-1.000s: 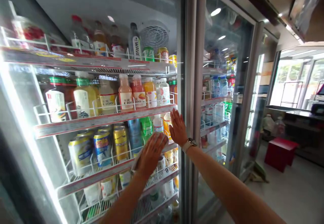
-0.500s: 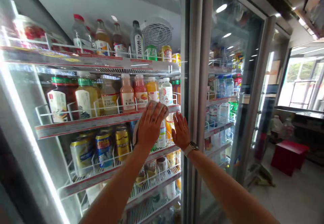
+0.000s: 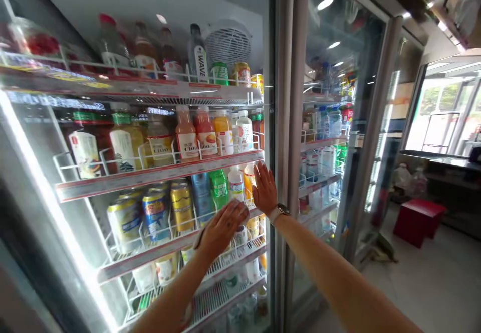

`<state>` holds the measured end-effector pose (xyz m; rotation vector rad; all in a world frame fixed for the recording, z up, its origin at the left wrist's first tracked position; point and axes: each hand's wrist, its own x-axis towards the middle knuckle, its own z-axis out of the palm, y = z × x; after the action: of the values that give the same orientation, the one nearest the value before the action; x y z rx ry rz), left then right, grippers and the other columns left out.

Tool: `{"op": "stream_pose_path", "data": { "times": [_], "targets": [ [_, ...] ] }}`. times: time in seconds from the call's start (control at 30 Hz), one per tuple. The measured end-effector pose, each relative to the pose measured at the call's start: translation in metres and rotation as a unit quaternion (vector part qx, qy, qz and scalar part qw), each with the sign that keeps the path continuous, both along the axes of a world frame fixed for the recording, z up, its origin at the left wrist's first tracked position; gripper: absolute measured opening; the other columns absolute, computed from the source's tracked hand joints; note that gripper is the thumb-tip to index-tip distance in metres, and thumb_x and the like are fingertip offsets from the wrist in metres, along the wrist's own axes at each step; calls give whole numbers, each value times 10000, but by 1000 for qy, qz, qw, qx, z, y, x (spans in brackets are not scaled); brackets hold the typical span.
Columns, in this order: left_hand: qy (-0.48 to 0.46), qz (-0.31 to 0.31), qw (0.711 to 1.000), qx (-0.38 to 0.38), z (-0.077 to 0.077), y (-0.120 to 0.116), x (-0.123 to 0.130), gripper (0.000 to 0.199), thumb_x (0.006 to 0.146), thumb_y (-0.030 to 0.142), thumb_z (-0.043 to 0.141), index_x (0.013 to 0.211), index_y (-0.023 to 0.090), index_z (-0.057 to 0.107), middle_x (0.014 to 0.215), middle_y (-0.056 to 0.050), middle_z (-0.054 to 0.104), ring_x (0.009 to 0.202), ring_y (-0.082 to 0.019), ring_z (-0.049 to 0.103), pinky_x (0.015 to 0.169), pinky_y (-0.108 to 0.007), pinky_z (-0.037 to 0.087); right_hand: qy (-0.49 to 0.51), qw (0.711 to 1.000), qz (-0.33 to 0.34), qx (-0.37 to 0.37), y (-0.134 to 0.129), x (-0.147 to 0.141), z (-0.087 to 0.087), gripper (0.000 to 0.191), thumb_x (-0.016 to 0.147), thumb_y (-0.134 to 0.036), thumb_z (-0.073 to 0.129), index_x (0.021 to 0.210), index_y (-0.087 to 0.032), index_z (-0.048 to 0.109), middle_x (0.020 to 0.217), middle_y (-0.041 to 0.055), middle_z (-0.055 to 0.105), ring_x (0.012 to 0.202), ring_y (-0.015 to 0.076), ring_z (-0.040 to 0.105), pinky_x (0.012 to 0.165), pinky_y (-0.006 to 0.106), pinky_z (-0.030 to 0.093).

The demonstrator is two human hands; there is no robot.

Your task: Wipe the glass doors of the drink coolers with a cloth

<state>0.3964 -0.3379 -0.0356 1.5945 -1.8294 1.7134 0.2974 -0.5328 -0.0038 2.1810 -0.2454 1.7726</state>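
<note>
My left hand (image 3: 222,226) lies over a pale cloth (image 3: 244,212), pressing it against the glass of a drinks fridge door. Most of the cloth is hidden beneath the palm and fingers; a bit shows past the fingertips. My right hand (image 3: 265,190) rests with fingers stretched out on the same glass, near the metal door frame (image 3: 286,122), and holds nothing. A watch (image 3: 281,211) is on that wrist. Behind the glass, a green bottle (image 3: 218,187) and a gold can (image 3: 182,207) stand on the shelf near my left hand.
Wire-fronted shelves (image 3: 158,175) carry several rows of bottles and cans inside the fridge. A second glass door (image 3: 338,27) adjoins on the right. Farther right, a red stool (image 3: 419,221) stands on the tiled floor, near a dark counter (image 3: 443,180).
My left hand has slid down the glass with the cloth, from the bottle shelf's edge to below the can shelf's bottles. My right hand stays on the glass; the view has shifted slightly.
</note>
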Motion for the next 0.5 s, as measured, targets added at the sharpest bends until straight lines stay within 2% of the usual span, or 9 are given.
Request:
{"op": "stream_pose_path", "data": {
  "times": [0.07, 0.2, 0.27, 0.3, 0.37, 0.5],
  "targets": [
    [14, 6, 999, -36, 28, 18, 11, 594, 891, 78, 465, 1459, 247, 416, 1521, -2, 427, 1476, -205, 233, 1232, -395, 249, 1, 1000, 2, -7, -1, 0, 0, 662, 977, -245, 288, 1575, -174, 11, 1624, 112, 216, 1495, 262, 210, 1173, 496, 296],
    [84, 27, 984, -158, 108, 58, 35, 612, 921, 127, 468, 1494, 296, 337, 1549, -6, 376, 1494, -235, 172, 1226, -484, 236, -16, 1000, 20, -3, 0, -1, -3, 641, 987, -234, 281, 1575, -199, 28, 1633, 95, 188, 1506, 246, 171, 1182, 499, 281],
    [99, 22, 975, -197, 130, 72, 43, 605, 926, 153, 475, 1496, 294, 330, 1563, -10, 350, 1495, -261, 171, 1217, -524, 243, -25, 999, 30, 17, 8, -3, -3, 636, 991, -228, 286, 1575, -215, 35, 1632, 93, 190, 1506, 249, 169, 1194, 535, 236],
    [97, 18, 974, -204, 134, 76, 45, 600, 925, 154, 476, 1494, 288, 337, 1563, -13, 352, 1495, -269, 174, 1213, -529, 250, -31, 998, 35, 29, 16, -3, -1, 634, 991, -219, 289, 1574, -227, 41, 1631, 90, 195, 1504, 250, 174, 1200, 554, 205],
    [77, 12, 978, -193, 127, 79, 45, 594, 921, 139, 478, 1487, 271, 355, 1550, -20, 380, 1491, -265, 190, 1209, -505, 277, -38, 997, 56, 39, 38, -2, 6, 635, 986, -196, 291, 1573, -253, 57, 1629, 76, 208, 1499, 247, 195, 1211, 570, 158],
    [40, 21, 988, -146, 87, 71, 41, 597, 914, 110, 489, 1482, 247, 370, 1515, -25, 437, 1487, -242, 199, 1215, -440, 292, 37, 990, 134, -18, 99, 16, 28, 663, 968, -172, 306, 1575, -248, 50, 1618, 59, 247, 1489, 216, 233, 1222, 499, 206]
  ]
}}
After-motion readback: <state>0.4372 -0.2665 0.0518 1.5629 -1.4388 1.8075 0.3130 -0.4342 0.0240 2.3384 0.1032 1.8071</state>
